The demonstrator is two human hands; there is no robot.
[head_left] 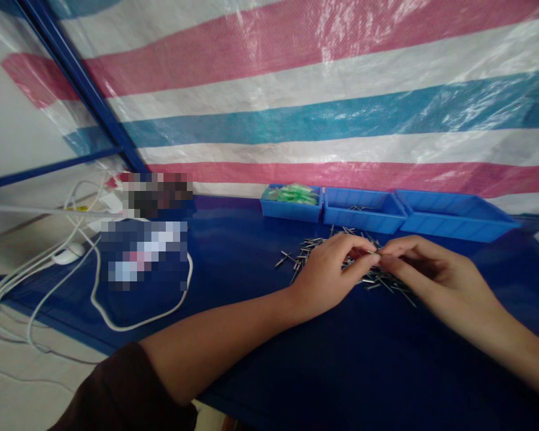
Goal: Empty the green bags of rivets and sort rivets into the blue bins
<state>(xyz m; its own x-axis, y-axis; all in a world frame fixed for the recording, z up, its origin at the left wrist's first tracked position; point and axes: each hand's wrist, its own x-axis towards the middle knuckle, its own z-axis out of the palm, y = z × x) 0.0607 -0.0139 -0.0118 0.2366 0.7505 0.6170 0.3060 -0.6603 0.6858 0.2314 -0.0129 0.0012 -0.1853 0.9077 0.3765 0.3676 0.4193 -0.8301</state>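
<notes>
A loose pile of thin metal blind rivets (309, 248) lies on the blue tabletop, partly hidden behind my hands. Just above it, my left hand (327, 266) pinches with thumb and forefinger, and my right hand (449, 275) does the same from the other side. The fingertips of both meet at a small rivet (378, 252), which they mostly cover. Behind the pile stands a blue middle bin (363, 221) with a few rivets inside.
To its left, a blue bin (291, 211) holds green plastic packets (296, 193); another blue bin (458, 226) stands at right. White cables (130, 327) and a white mouse (69, 254) lie at left on the blue table (233, 251). A striped plastic sheet (273, 126) hangs behind.
</notes>
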